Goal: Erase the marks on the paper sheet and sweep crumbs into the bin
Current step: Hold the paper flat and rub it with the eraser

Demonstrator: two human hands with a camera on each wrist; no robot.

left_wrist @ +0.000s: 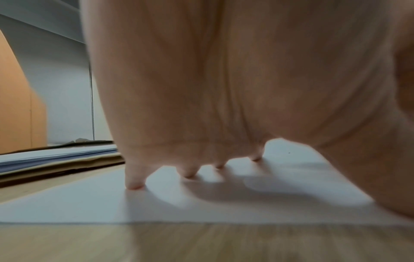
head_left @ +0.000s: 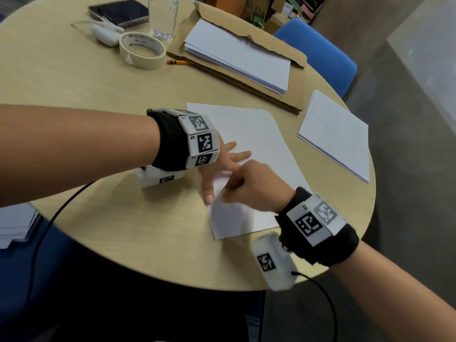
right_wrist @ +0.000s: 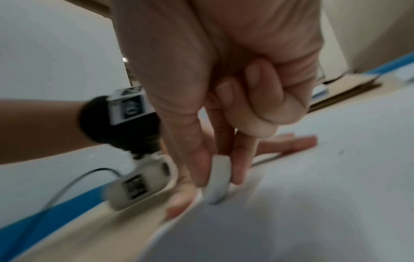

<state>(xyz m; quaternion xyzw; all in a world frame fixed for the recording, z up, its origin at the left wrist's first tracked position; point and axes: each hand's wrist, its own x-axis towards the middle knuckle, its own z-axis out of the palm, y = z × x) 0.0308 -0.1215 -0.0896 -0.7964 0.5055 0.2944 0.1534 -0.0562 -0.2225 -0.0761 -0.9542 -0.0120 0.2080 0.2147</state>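
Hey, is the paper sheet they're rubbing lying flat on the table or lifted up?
Flat. The paper sheet lies spread on the table, with the left hand pressing its fingertips down on it.

Both forearms are bare, with no sleeves showing. Each wrist wears a wide black fabric band (head_left: 170, 141) carrying white rectangular plates printed with black square-patterned markers. A white rounded camera housing (head_left: 274, 262), also bearing a black marker, hangs under the right wrist; a similar white box (head_left: 160, 178) sits under the left. A thin black cable (head_left: 320, 299) runs from each housing.
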